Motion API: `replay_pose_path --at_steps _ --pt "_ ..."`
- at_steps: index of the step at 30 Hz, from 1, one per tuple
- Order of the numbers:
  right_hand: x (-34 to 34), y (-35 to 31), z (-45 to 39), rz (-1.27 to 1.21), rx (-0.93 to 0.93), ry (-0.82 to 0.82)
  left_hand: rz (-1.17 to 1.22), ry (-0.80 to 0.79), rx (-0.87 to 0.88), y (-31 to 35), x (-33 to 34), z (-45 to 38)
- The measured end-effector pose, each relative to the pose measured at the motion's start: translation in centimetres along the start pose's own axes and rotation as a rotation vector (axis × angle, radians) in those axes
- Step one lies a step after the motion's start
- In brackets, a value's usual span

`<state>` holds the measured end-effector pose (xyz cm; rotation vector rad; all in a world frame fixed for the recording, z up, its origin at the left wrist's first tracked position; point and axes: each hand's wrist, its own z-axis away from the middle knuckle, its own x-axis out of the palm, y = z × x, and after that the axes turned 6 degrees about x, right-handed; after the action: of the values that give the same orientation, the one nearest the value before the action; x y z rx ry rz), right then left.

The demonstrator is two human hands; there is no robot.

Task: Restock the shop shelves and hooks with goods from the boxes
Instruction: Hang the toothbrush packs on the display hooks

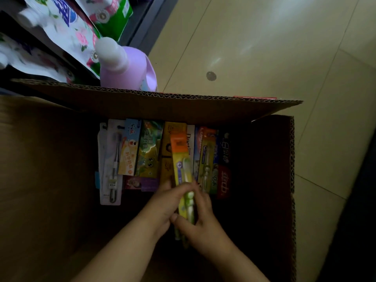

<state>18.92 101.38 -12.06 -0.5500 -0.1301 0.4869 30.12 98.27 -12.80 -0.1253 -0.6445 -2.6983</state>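
Observation:
An open cardboard box (pixel 272 159) fills the lower view. A row of toothpaste cartons (pixel 148 151) and carded toothbrushes lies along its far inner wall. Both my hands are inside the box around one yellow-and-orange carded toothbrush pack (pixel 181 159) that stands above the row. My left hand (pixel 166 202) grips its left side. My right hand (pixel 199 218) clasps its lower end, thumb across the front. A white carded toothbrush (pixel 112 163) lies at the row's left end.
A lilac bottle with a white cap (pixel 126 66) stands just behind the box's far flap (pixel 162 102). Flowered refill pouches (pixel 67 27) lean on a low shelf at top left. Beige tiled floor (pixel 264 47) lies to the right.

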Motion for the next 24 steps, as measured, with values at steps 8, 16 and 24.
replay_pose_path --at_steps 8,16,24 --pt "-1.9 1.6 -6.4 -0.069 0.2 0.584 -0.057 0.055 0.126 0.1 -4.7 0.0" --pt "-2.6 5.1 -12.7 0.191 0.159 0.785 -0.037 0.007 0.158 -1.0 -6.2 -1.7" --pt "-4.0 6.2 -12.9 -0.108 0.186 0.687 0.0 0.034 0.159 -1.5 -7.3 -1.7"
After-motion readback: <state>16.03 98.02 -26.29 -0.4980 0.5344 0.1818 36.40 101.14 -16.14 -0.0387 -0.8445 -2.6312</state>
